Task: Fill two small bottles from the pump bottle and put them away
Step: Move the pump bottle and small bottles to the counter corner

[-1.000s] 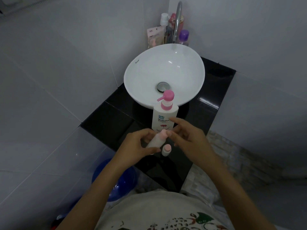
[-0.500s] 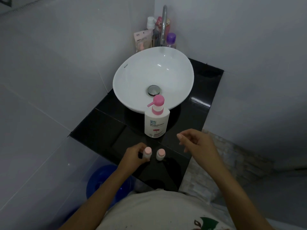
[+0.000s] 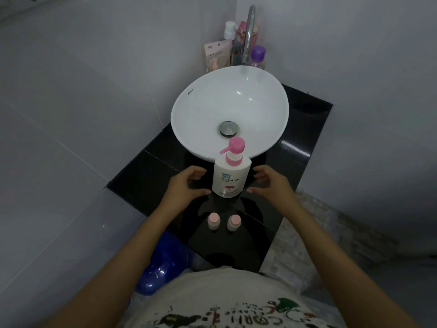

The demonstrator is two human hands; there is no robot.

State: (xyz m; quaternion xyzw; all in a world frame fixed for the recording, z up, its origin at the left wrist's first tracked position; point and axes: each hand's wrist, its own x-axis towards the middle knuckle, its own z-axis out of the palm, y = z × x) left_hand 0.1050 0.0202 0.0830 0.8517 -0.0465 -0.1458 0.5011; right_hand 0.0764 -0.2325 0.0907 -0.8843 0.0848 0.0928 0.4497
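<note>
Glossy black counter [image 3: 305, 143] in a pale tiled corner, white basin [image 3: 201, 110] behind, pump bottle [image 3: 229, 178] upright just before it, spout pointing left, left hand [image 3: 186, 185] and right hand [image 3: 272, 183] spread empty either side, two small bottles [image 3: 223, 222] upright nearer the person.

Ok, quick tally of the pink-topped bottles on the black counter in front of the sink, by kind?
Pump bottle: 1, white with a pink pump, standing between the open left hand and right hand.
Small bottles: 2, pink caps on, one on the left and one on the right.
Total: 3
</note>
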